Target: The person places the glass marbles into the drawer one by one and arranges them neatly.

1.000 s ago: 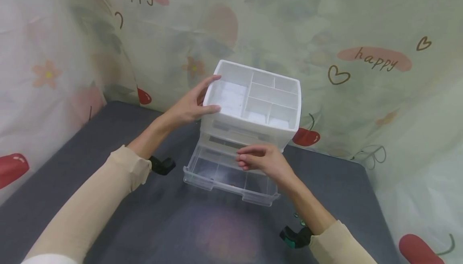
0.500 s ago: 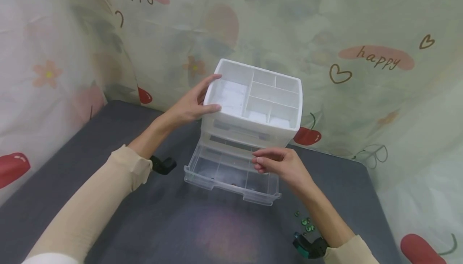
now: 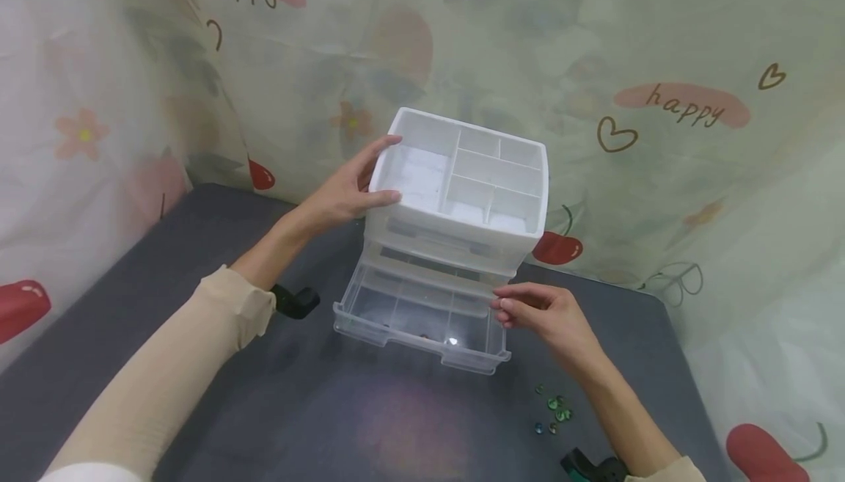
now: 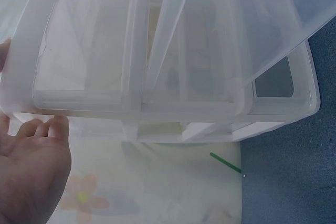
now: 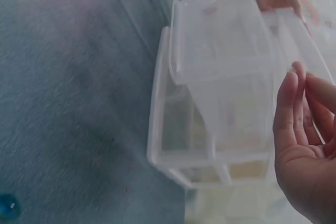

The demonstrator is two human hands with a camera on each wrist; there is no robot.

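Note:
A white drawer organizer (image 3: 455,236) stands on the dark table with its lower clear drawer (image 3: 422,350) pulled out. Its divided top tray (image 3: 422,177) faces up. My left hand (image 3: 346,188) grips the organizer's upper left side, thumb over the front rim and fingers behind. Above the drawer's right edge hovers my right hand (image 3: 548,320), with fingers loosely bent and fingertips close together. No object shows between them in the right wrist view, where the hand (image 5: 310,145) is beside the drawer. Inside the drawer are a bright glint and tiny dark specks.
Several green glass beads (image 3: 560,413) lie on the table right of the drawer, with a blue bead (image 3: 539,428) and a brownish bead (image 3: 553,429) close by. Patterned curtains (image 3: 528,42) hang around the table's back and sides.
My right hand has moved right and slightly down, from over the drawer's middle to its right edge. The beads are now uncovered. My left hand keeps its grip in place.

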